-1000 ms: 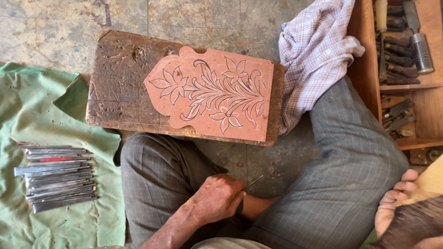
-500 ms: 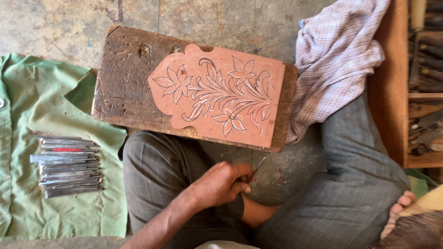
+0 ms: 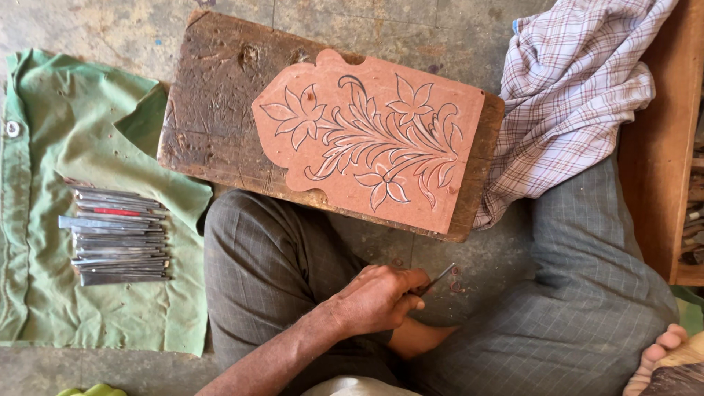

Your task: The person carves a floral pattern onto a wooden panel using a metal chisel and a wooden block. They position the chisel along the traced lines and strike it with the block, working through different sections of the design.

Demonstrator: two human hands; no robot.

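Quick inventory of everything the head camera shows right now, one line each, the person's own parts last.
carved panel: one, reddish-pink with an incised flower pattern, lying on the wooden block
wooden block: one, dark brown and worn, on the floor in front of the knees
metal tools: a row, count unclear, grey with one red-marked, on the green cloth
green cloth: one, green, spread on the floor at image left
checked cloth: one, white with purple lines, bunched at upper right
wooden shelf: one, brown, at the right edge
thin tool: one, dark metal, held in the left hand
left hand: one, above the lap, gripping the thin tool
trousers: grey checked, legs crossed
foot: one, bare, bottom right
right hand: not in view
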